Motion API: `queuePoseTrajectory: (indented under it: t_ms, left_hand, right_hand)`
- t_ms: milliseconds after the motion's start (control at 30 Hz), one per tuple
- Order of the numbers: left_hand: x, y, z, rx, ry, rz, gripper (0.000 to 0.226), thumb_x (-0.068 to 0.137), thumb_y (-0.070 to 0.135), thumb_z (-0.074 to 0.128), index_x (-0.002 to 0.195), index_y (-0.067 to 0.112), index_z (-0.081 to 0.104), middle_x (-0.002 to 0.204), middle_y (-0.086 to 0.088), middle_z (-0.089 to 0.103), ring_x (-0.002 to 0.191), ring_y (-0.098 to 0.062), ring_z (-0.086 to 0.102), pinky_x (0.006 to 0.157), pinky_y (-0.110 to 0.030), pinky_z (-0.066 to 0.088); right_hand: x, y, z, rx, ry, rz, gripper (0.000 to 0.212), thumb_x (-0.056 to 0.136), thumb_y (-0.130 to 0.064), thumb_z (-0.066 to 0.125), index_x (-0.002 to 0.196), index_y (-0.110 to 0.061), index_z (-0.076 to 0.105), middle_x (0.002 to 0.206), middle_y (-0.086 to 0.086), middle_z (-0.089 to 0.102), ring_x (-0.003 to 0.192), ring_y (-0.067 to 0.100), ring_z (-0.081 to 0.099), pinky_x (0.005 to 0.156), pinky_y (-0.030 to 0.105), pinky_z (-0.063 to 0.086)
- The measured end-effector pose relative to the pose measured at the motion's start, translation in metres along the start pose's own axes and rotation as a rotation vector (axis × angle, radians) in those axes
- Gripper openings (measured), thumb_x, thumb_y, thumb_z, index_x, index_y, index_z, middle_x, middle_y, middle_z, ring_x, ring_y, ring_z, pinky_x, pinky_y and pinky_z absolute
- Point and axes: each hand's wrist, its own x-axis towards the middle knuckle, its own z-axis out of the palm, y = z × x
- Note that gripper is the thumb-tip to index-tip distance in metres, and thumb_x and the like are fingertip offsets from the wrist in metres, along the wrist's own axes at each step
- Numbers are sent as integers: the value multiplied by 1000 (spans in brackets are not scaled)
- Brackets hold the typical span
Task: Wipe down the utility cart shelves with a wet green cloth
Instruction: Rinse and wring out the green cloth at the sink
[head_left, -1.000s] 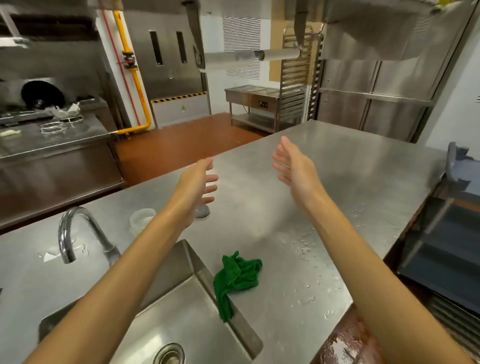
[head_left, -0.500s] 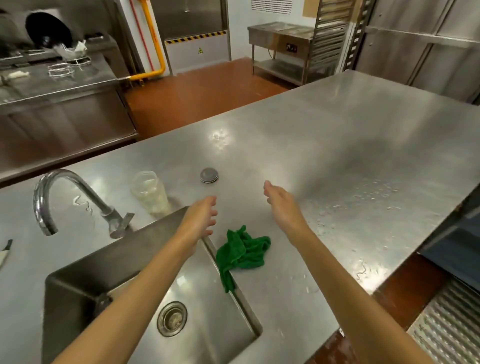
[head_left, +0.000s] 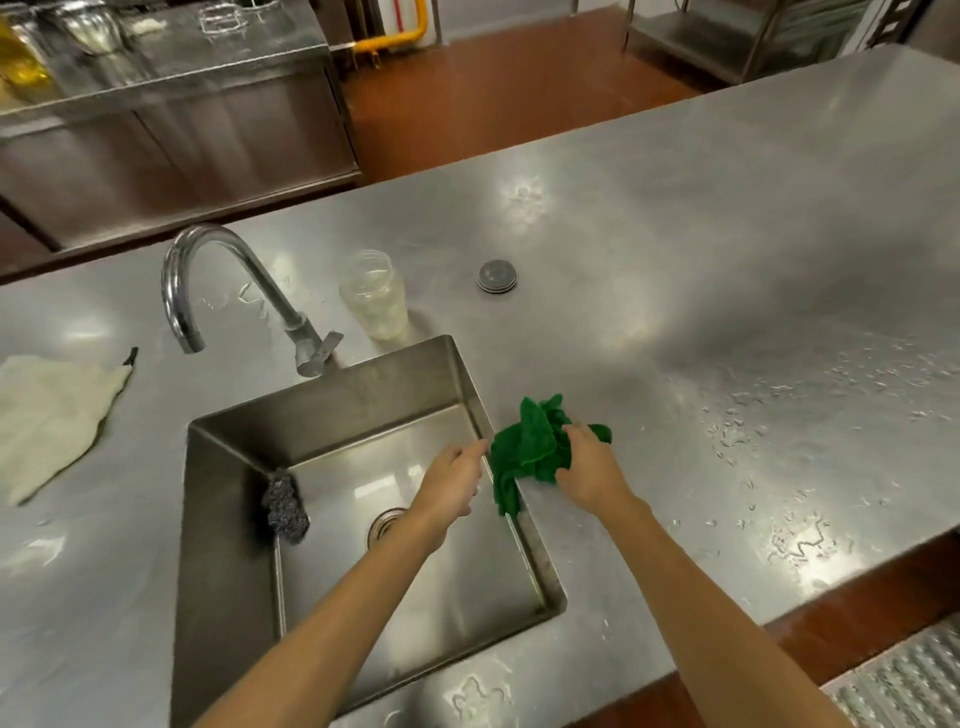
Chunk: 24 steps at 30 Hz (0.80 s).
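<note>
green cloth (head_left: 535, 448): lay bunched at frame centre on the steel counter (head_left: 727, 270), draped over the sink (head_left: 332, 415) rim | my right hand (head_left: 589, 470): palm down, fingers closed on the cloth | my left hand (head_left: 452, 483): over the basin, fingers extended loose, fingertips by the cloth's edge, holding nothing

Bright overhead light, glare patches on steel counter (head_left: 727, 218), edges curved, slight motion blur

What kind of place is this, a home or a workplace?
Most likely a commercial kitchen: a large stainless steel counter with a built-in sink, a gooseneck faucet, and more steel cabinets across a red-brown floor.
</note>
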Motion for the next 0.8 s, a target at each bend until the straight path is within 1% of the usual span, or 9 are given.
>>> queuePoseTrajectory:
  t_ms: [67,133,233,333,433,500,600,700,800]
  left_hand:
    - [-1,-6,-3,-11,9,-9,23,99,43,45,103,22,53,109,-6,59,100,-23,58,92,-40,48]
    - [-2,-11,-6,-19,8,-14,28,100,43,43,115,21,52,112,-5,60,104,-22,58,91,-39,48]
    - [-3,-19,-12,-4,7,-12,37,100,44,42,127,19,49,115,-2,58,107,-21,56,90,-38,47]
    - [-4,-23,-18,17,24,-1,39,100,44,43,130,19,48,127,-3,55,115,-24,54,87,-36,46]
    - [-4,-23,-25,27,33,31,28,99,42,45,117,22,51,125,-3,56,113,-23,55,87,-36,47]
    - [-4,-24,-30,49,40,75,22,96,40,53,111,23,54,122,-1,59,109,-20,57,89,-37,50]
    - [-8,-31,-42,140,-30,179,52,81,29,75,128,26,52,123,3,57,112,-18,56,86,-30,49]
    - [-13,-45,-57,228,-160,328,97,59,23,91,140,28,39,131,9,49,123,-13,47,92,-23,42]
    - [-17,-61,-71,222,-189,401,111,49,38,96,142,34,36,139,20,48,124,3,44,103,-22,33]
  right_hand:
    - [0,5,5,-64,-28,35,67,88,-9,63,146,-4,30,145,18,34,122,36,49,103,40,42]
    - [-1,9,8,-129,-36,80,75,88,-15,65,149,-5,22,138,19,37,115,36,53,94,40,46]
    - [-3,13,10,-195,-68,111,52,91,-17,61,135,-2,39,123,17,56,107,31,59,85,36,50]
    - [-11,13,10,-155,-90,115,35,92,-14,53,125,-3,51,112,16,63,100,29,61,80,33,51]
    - [-21,0,1,-14,-48,52,26,94,-14,50,114,-2,62,100,17,67,91,29,64,82,38,55]
    - [-31,-18,-10,74,-42,-3,21,95,-16,49,103,-10,67,92,13,68,86,26,64,82,42,56]
    - [-52,-59,-25,185,-59,-122,21,94,-15,50,79,-20,65,81,6,64,79,22,62,73,37,54]
    - [-72,-100,-30,337,-46,-207,16,91,-11,54,90,-19,69,93,1,63,88,16,61,75,28,52]
    - [-93,-136,-34,573,-33,-286,19,82,-9,59,91,-17,74,86,-6,66,86,12,63,77,27,51]
